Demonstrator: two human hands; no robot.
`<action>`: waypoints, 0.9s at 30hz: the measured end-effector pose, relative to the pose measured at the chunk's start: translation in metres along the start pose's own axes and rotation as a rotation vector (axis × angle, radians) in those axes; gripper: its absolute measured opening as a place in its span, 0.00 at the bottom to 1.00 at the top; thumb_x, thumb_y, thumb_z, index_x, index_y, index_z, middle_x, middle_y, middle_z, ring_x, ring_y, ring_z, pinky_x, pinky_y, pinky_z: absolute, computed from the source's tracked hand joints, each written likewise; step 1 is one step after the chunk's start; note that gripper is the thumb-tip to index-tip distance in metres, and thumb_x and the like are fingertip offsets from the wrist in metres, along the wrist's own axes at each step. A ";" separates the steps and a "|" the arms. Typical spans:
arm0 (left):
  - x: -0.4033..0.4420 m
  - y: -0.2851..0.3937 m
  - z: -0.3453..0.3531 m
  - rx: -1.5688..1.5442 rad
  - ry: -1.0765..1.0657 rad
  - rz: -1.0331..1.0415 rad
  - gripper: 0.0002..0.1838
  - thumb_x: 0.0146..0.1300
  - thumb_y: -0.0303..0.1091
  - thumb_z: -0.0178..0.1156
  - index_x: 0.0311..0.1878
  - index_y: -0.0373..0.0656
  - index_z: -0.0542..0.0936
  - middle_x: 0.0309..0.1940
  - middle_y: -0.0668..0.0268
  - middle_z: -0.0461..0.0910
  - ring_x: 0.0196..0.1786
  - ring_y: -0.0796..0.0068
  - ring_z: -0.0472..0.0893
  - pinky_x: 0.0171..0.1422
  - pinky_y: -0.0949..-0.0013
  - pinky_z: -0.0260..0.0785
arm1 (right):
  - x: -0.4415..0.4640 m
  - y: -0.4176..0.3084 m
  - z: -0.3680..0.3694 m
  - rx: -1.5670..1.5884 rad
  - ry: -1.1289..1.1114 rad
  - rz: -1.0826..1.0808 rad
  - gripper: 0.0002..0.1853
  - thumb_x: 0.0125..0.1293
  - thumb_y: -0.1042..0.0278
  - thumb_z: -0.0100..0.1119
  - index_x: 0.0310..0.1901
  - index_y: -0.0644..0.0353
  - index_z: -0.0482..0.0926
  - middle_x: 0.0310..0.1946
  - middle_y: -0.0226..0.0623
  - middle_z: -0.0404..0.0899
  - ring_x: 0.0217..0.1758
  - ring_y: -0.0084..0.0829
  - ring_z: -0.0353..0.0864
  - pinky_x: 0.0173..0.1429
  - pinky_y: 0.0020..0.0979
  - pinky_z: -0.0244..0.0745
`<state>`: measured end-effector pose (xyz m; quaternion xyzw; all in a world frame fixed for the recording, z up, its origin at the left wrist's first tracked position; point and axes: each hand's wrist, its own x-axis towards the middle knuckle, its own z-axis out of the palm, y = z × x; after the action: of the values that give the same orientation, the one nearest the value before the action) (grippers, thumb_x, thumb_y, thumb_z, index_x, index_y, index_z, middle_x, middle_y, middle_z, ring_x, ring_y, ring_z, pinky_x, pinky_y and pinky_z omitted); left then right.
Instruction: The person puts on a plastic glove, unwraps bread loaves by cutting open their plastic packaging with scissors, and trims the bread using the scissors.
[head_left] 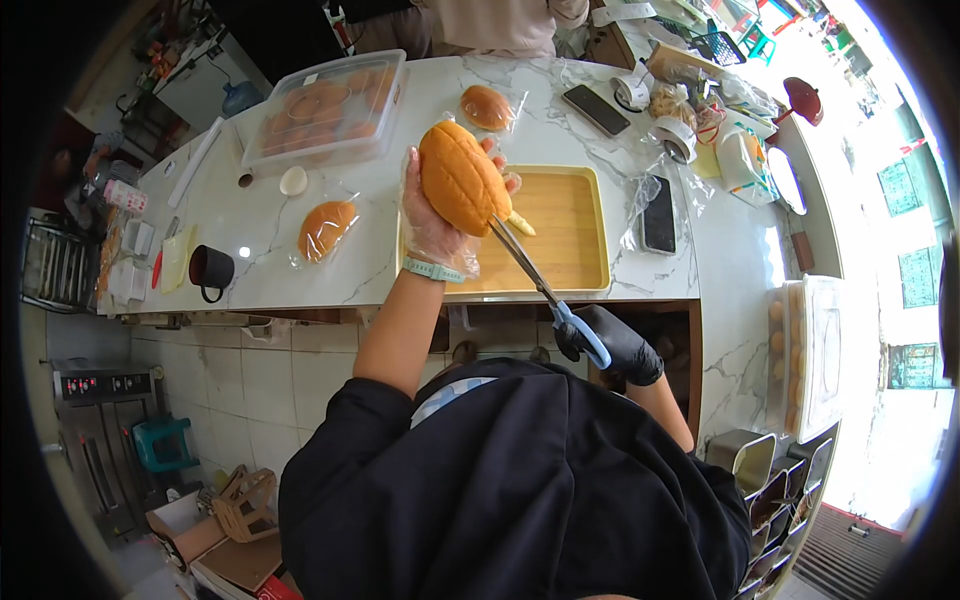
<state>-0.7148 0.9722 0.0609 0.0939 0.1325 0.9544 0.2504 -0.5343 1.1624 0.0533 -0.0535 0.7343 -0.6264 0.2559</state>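
In my left hand [432, 215], covered by a clear plastic glove, rests a golden-brown bread roll [462, 180], held up above the tray. My right hand [618, 345] wears a black glove and grips the blue handles of a pair of scissors [545, 285]. The scissor tips touch the lower end of the roll; whether they are inside it I cannot tell. Beneath lies a yellow-rimmed tray [604, 235], with a small pale piece [521, 223] near the roll's lower end.
Wrapped rolls [327, 230] lie left of the tray and behind it. A lidded plastic box [325, 110] of buns stands at the back left. A dark mug [211, 270] is near the front edge. Two phones [658, 215] lie at right. Another person [495, 25] stands across the counter.
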 end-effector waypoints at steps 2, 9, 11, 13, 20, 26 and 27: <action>0.001 0.000 -0.001 -0.020 0.014 -0.010 0.32 0.62 0.63 0.41 0.62 0.52 0.65 0.55 0.51 0.69 0.52 0.56 0.72 0.57 0.44 0.64 | -0.001 -0.004 0.001 0.016 0.018 0.039 0.27 0.65 0.47 0.48 0.17 0.63 0.69 0.15 0.33 0.69 0.21 0.27 0.66 0.32 0.30 0.64; 0.000 -0.001 0.006 0.011 0.021 -0.005 0.30 0.61 0.61 0.43 0.60 0.52 0.66 0.51 0.54 0.71 0.48 0.58 0.73 0.55 0.45 0.65 | 0.002 0.009 -0.006 0.088 -0.007 0.026 0.16 0.63 0.59 0.56 0.29 0.67 0.78 0.17 0.29 0.73 0.21 0.16 0.71 0.28 0.23 0.67; -0.003 -0.006 0.014 0.021 0.091 -0.045 0.30 0.61 0.61 0.44 0.59 0.52 0.67 0.49 0.54 0.71 0.46 0.59 0.73 0.53 0.46 0.66 | 0.005 0.008 -0.005 0.116 0.005 -0.004 0.17 0.63 0.58 0.56 0.28 0.66 0.78 0.16 0.28 0.73 0.19 0.16 0.70 0.27 0.22 0.67; -0.005 -0.010 0.012 0.040 0.080 -0.059 0.29 0.61 0.60 0.45 0.59 0.51 0.67 0.49 0.54 0.70 0.46 0.59 0.73 0.51 0.47 0.66 | 0.008 0.009 -0.004 0.118 0.027 -0.010 0.18 0.64 0.57 0.55 0.26 0.66 0.78 0.15 0.28 0.72 0.18 0.16 0.68 0.25 0.22 0.65; -0.001 -0.014 -0.001 0.041 -0.013 -0.089 0.30 0.60 0.59 0.46 0.59 0.49 0.65 0.47 0.53 0.69 0.45 0.59 0.73 0.47 0.49 0.69 | 0.016 0.012 0.000 0.093 0.080 -0.083 0.22 0.65 0.57 0.53 0.18 0.63 0.75 0.11 0.27 0.69 0.15 0.17 0.66 0.22 0.24 0.62; -0.005 -0.010 0.002 0.115 0.008 -0.048 0.28 0.62 0.57 0.46 0.59 0.48 0.65 0.47 0.52 0.68 0.44 0.59 0.73 0.46 0.49 0.69 | 0.015 0.007 0.002 0.245 0.091 -0.097 0.22 0.67 0.56 0.52 0.20 0.64 0.73 0.13 0.29 0.70 0.16 0.18 0.66 0.22 0.24 0.61; -0.005 -0.009 -0.002 0.116 0.018 -0.057 0.28 0.62 0.56 0.46 0.59 0.47 0.65 0.48 0.51 0.68 0.45 0.58 0.73 0.47 0.49 0.69 | 0.014 0.004 0.001 0.255 0.095 -0.105 0.22 0.67 0.55 0.52 0.21 0.64 0.73 0.14 0.30 0.70 0.16 0.19 0.67 0.22 0.24 0.61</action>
<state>-0.7073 0.9772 0.0555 0.0960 0.1927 0.9384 0.2702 -0.5446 1.1569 0.0449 -0.0292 0.6564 -0.7290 0.1922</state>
